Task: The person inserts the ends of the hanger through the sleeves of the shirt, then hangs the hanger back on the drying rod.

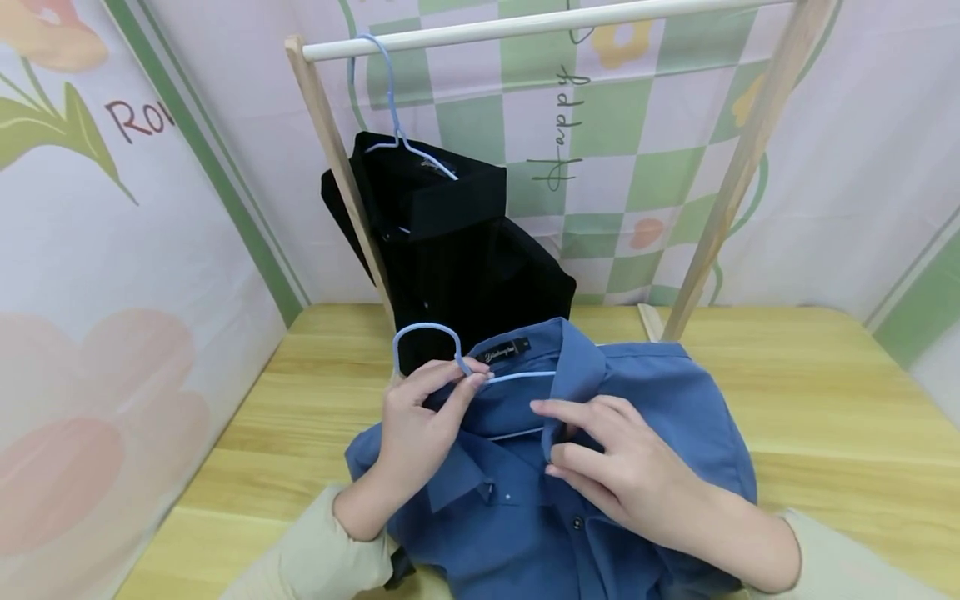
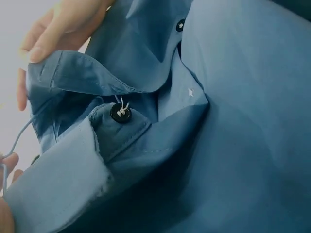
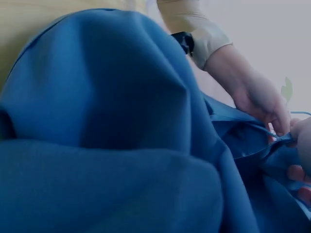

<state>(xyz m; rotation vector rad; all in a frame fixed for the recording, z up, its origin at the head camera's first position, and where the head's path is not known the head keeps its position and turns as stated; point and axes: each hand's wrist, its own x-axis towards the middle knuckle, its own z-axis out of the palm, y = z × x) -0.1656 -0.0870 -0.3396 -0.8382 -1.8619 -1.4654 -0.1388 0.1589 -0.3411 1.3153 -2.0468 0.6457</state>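
Note:
A blue button-up shirt (image 1: 660, 392) lies on the table, its collar (image 1: 579, 367) spread and a dark label inside the neck. The light-blue hanger (image 1: 427, 326) sits in the neck, hook raised at the left and one thin arm crossing toward the right shoulder. My left hand (image 1: 418, 429) pinches the hanger at the base of its hook. With my right hand (image 1: 630, 462) I hold the collar's right front edge between fingers and thumb; the left wrist view shows that thumb on the collar band. A black button (image 2: 120, 113) shows there. The hanger's ends are hidden in the shirt.
Behind the shirt stands a wooden rack with a white rail (image 1: 525, 27) and slanted side posts. A black shirt (image 1: 465, 250) hangs at its left end on another light-blue hanger (image 1: 391, 83). A patterned cloth (image 1: 630, 150) backs the light wood table (image 1: 825, 383).

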